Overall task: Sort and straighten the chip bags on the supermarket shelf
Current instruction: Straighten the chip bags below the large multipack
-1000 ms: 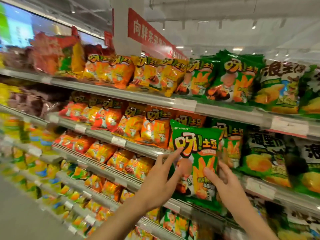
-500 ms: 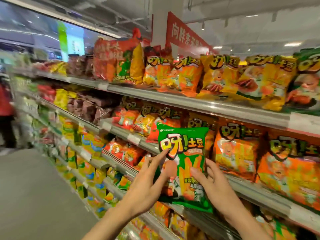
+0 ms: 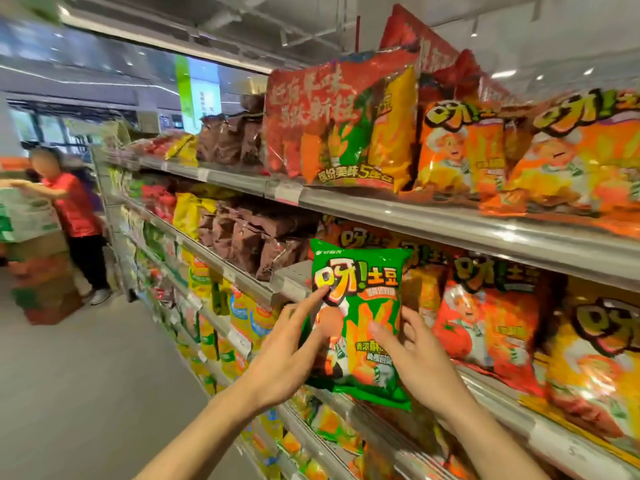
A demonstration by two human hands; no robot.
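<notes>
Both hands hold 1 green chip bag (image 3: 360, 306) upright in front of the shelves: the left hand (image 3: 287, 355) clasps its 9 o'clock edge with the forefinger stretched across the printed logo, and the right hand (image 3: 419, 355) pinches the 3 o'clock edge, thumb on the front and fingers behind.

Compared with 1 second ago, the bag no longer sits before the green packs; it has travelled along the aisle and now hangs before the orange bags (image 3: 485, 313) of the middle shelf (image 3: 450, 233). I judge it is being carried to a new slot, so the sorting is under way.

The bag is a glossy, puffed foil pillow with crimped ends. At 10 o'clock stand crinkled brown bags (image 3: 249, 244); at 12 o'clock, a large red multipack (image 3: 332, 123).
</notes>
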